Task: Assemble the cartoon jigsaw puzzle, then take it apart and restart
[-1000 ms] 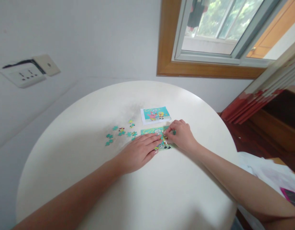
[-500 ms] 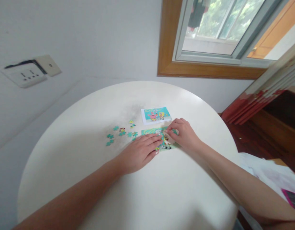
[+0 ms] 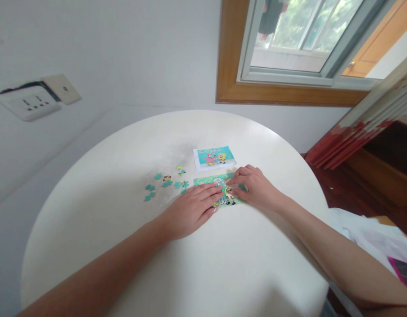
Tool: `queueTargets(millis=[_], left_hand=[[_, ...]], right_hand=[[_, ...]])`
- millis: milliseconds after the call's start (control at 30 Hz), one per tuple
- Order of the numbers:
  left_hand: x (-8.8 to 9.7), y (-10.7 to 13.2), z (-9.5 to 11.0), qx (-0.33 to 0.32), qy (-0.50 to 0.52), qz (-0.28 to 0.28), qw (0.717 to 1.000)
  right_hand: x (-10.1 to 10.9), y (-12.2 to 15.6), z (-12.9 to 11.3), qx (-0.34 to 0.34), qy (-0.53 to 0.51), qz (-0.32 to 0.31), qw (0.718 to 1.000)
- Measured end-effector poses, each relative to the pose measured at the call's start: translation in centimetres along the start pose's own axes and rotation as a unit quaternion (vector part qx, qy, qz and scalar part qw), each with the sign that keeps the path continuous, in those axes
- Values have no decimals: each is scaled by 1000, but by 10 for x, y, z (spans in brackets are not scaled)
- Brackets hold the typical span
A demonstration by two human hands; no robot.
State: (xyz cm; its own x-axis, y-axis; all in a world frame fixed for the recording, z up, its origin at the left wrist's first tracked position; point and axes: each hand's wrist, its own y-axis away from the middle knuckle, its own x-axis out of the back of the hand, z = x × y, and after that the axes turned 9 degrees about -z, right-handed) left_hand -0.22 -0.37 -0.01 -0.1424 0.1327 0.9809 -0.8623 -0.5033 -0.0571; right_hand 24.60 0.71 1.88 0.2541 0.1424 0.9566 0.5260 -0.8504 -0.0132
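Note:
A partly assembled cartoon jigsaw puzzle [image 3: 214, 181] lies on the round white table [image 3: 177, 264]. My left hand [image 3: 193, 208] rests flat on the puzzle's left part, fingers stretched out. My right hand [image 3: 254, 186] lies on the puzzle's right part, fingers extended and pressing down near the middle; whether a piece is under them is hidden. Several loose teal pieces [image 3: 163, 181] are scattered just left of the puzzle. A reference picture card [image 3: 214, 157] sits just beyond the puzzle.
A wall socket [image 3: 28, 103] is mounted on the white wall at left. A wood-framed window [image 3: 289, 48] is behind the table. A red and cream curtain [image 3: 364, 127] and a dark wooden cabinet [image 3: 384, 171] stand at right.
My right hand has gone from a pinch over the puzzle's upper right to lying flatter on it, fingers pressing toward the centre. My left hand has stayed put.

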Motion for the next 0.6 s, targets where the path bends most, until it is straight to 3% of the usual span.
queueTargets(millis=[300, 600], left_hand=[[0, -1, 0, 5, -3, -11, 1000], [0, 0, -1, 0, 6, 0, 1000]], right_hand=[[1, -2, 0, -17, -29, -5, 999], [7, 0, 4, 9, -29, 3, 1000]])
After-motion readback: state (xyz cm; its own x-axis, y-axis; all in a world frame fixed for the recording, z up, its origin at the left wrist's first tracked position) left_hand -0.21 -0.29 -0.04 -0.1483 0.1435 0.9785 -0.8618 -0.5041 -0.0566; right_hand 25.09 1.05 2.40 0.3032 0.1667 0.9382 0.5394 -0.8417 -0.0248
